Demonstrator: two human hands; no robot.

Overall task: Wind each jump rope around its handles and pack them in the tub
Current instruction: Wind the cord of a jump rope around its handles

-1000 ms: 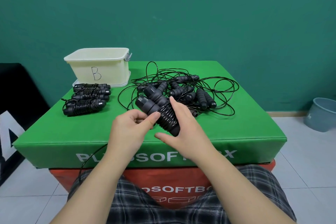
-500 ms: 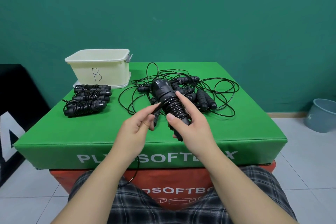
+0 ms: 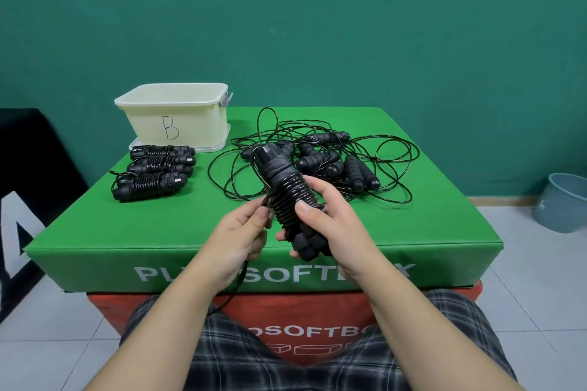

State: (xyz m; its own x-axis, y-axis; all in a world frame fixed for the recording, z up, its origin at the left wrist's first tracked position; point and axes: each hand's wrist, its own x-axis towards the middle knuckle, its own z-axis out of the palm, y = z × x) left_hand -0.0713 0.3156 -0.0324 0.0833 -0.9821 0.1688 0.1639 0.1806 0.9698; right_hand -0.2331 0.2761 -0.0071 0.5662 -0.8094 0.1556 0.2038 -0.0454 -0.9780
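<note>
My right hand [image 3: 330, 225] grips a pair of black jump-rope handles [image 3: 282, 184] held together and tilted up and away, with black cord coiled around their middle. My left hand [image 3: 241, 232] pinches the loose cord right beside the coils; the rest of that cord hangs down past the box's front edge. Behind lies a tangled pile of unwound ropes [image 3: 320, 162]. Three wound ropes [image 3: 155, 171] lie in a row at the left. The cream tub [image 3: 174, 117] marked "B" stands at the back left; its inside is hidden.
Everything sits on a green soft box [image 3: 444, 232] stacked on a red one [image 3: 317, 311]. A grey-blue bucket [image 3: 562, 203] stands on the tiled floor at the right. A black object fills the left edge.
The handles have swung from lying across to pointing up and away. My left hand dropped lower and closed on the cord beside the coils, and more turns of cord sit on the handles.
</note>
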